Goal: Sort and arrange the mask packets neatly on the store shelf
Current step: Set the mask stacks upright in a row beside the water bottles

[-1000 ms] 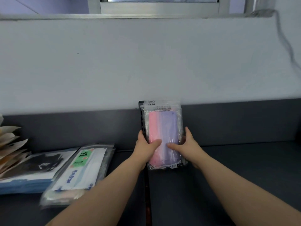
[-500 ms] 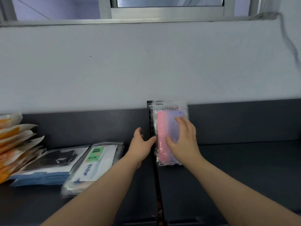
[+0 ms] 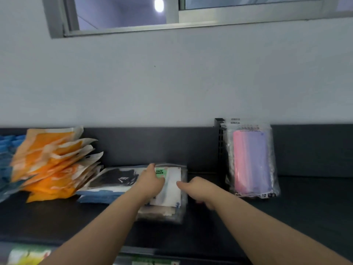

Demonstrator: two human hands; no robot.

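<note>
— Why's the pink pack [image 3: 252,161] upright by the divider [image 3: 220,142]?
— Displayed face-out, probably; left hand [image 3: 152,181] lies flat on the clear pack [image 3: 173,190] on the shelf [image 3: 305,207], steadying it; right hand [image 3: 200,190] curls at its edge; grip unclear.

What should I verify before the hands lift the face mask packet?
1. Left hand on face mask packet: ok.
2. Right hand gripping it: cannot tell, blurred.
3. Face mask packet clear of black packet: not ok, it overlaps.
4. Pink packet upright by divider: ok.
5. Orange pile neat: not ok, fanned out.
</note>
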